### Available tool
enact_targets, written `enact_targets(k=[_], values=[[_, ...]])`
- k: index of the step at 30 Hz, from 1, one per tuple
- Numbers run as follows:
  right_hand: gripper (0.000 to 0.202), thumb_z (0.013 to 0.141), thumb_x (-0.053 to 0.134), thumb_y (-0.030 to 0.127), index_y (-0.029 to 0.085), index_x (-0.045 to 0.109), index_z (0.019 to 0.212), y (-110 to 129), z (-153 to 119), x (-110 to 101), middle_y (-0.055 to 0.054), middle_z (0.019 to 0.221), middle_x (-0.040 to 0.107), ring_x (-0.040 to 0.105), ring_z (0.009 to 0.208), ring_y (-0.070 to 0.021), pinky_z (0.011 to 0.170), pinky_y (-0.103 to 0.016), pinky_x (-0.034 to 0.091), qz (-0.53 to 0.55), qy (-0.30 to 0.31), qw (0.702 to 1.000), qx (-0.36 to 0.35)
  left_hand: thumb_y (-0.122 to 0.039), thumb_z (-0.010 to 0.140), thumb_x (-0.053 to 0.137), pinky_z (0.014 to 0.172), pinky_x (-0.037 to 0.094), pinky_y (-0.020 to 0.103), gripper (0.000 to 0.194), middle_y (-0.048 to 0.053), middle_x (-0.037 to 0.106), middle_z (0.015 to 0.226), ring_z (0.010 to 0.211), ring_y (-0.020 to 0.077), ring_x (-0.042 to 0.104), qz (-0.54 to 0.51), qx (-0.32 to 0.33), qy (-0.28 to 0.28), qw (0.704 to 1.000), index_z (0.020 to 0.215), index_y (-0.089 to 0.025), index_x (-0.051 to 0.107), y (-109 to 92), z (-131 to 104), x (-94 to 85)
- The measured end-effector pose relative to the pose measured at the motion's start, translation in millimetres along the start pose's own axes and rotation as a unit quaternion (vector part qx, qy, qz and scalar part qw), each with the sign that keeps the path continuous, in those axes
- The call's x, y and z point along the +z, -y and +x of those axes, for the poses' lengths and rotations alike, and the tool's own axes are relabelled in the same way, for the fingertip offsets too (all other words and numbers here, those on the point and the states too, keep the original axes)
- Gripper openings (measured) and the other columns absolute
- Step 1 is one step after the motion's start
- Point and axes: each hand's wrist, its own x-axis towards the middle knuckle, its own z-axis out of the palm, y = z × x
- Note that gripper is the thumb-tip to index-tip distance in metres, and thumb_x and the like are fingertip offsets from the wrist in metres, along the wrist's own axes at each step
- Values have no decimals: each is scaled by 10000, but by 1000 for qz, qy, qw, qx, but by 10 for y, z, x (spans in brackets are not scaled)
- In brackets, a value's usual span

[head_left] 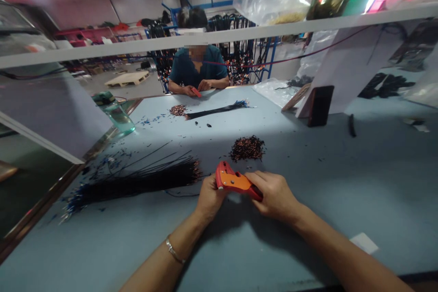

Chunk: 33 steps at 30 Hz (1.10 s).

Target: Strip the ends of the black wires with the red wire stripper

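My right hand (275,191) is wrapped round the handles of a red and orange wire stripper (236,181), whose head points up and left. Close against the stripper's head is my left hand (209,198), fingers closed and partly hidden behind the tool. A thin black wire (181,195) runs into my left hand from the left. Beside that hand lies a thick bundle of black wires (137,185), with bare copper tips at its right end and blue ends at its left. Beyond the tool sits a pile of short black and copper offcuts (247,148).
Across the table (342,182) a person (198,70) holds a red tool (196,92) near a smaller wire bundle (219,109) and a copper pile (178,110). A green bottle (119,116) stands left, a dark phone-like slab (320,106) right. A white shelf bar (212,36) spans overhead.
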Motion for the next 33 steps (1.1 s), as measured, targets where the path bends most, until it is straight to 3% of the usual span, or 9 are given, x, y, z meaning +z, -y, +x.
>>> enact_targets(k=[12, 16, 20, 25, 27, 30, 31, 33], values=[[215, 648, 508, 152, 177, 597, 842, 27, -23, 13, -58, 724, 671, 579, 611, -184, 579, -265, 354, 53, 34, 997, 53, -468, 673, 724, 592, 447, 240, 342, 17, 642, 602, 566, 138, 531, 16, -9, -3, 1000, 655, -130, 680, 54, 18, 11], [119, 662, 507, 165, 193, 565, 761, 66, 0, -4, -16, 640, 600, 507, 557, -155, 562, -259, 330, 111, 39, 988, 96, -471, 708, 684, 529, 390, 215, 354, -19, 552, 528, 513, 107, 455, 47, 1, -14, 999, 617, -130, 652, 67, 31, 4], [76, 736, 527, 233, 189, 563, 786, 56, 45, -86, 9, 621, 550, 478, 538, -143, 558, -261, 358, 202, 43, 966, 157, -410, 756, 643, 568, 384, 216, 279, -21, 567, 587, 567, 115, 471, 98, 23, -45, 994, 711, -138, 686, 50, 46, -24], [211, 797, 512, 332, 168, 559, 921, -5, 87, -214, -32, 771, 615, 601, 669, -181, 611, -285, 475, 358, 63, 909, 202, -371, 799, 605, 603, 389, 222, 237, -19, 589, 640, 603, 127, 507, 164, 32, -79, 983, 818, -156, 702, 89, 80, -88], [262, 792, 543, 346, 160, 555, 977, -10, 89, -243, -52, 843, 627, 628, 724, -192, 656, -307, 502, 469, 49, 848, 243, -371, 814, 593, 600, 383, 222, 237, -20, 597, 651, 600, 128, 509, 187, 30, -82, 979, 826, -161, 703, 110, 90, -103], [313, 744, 630, 327, 157, 577, 1002, -19, 87, -267, -53, 866, 627, 629, 730, -186, 676, -313, 505, 606, 18, 733, 310, -379, 822, 585, 606, 374, 222, 248, -22, 588, 630, 612, 133, 506, 216, 28, -87, 972, 760, -166, 696, 111, 94, -105], [325, 731, 647, 327, 158, 585, 1002, -31, 87, -277, -51, 861, 626, 627, 723, -184, 667, -309, 503, 618, 12, 718, 321, -380, 821, 585, 609, 372, 222, 253, -24, 580, 616, 616, 135, 506, 223, 28, -90, 970, 737, -166, 692, 104, 93, -104], [343, 719, 664, 334, 155, 594, 1003, -70, 88, -315, -54, 853, 626, 625, 716, -188, 641, -304, 493, 606, 7, 721, 336, -379, 815, 587, 609, 370, 221, 255, -26, 566, 599, 619, 138, 502, 231, 29, -103, 967, 710, -167, 682, 87, 90, -105]])
